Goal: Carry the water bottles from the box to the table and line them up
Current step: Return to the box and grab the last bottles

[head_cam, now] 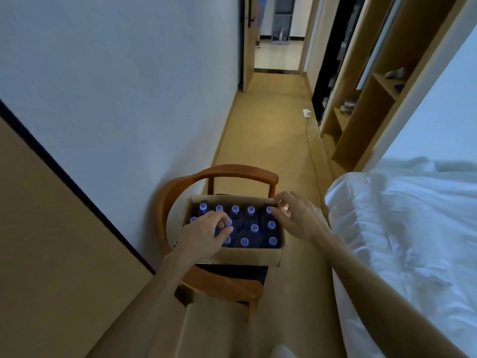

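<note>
The water bottles (pixel 250 223) stand upright in an open cardboard box (pixel 247 255), blue caps up, packed in rows with a dark gap or two among them. The box sits on the seat of a wooden armchair (pixel 222 174) that stands against the white wall (pixel 116 86).

The left hand (pixel 206 235) reaches into the left side of the box, its grip closed around one bottle's cap (pixel 228 223), fingers curled over the top. The right hand (pixel 296 215) hovers over the far right corner of the box, its grip open, fingers spread and loosely bent, the fingertips close to a cap there; I cannot tell whether they touch it.

To the right of the chair lies a bed (pixel 413 228) with rumpled white bedding. Beyond, a tan floor (pixel 271 125) runs down a narrow passage to an open doorway (pixel 276 34). A wooden shelf unit (pixel 361 112) lines the right side, and a white power strip (pixel 306 113) lies on the floor near it with its cord (pixel 311 151) trailing towards the bed.
</note>
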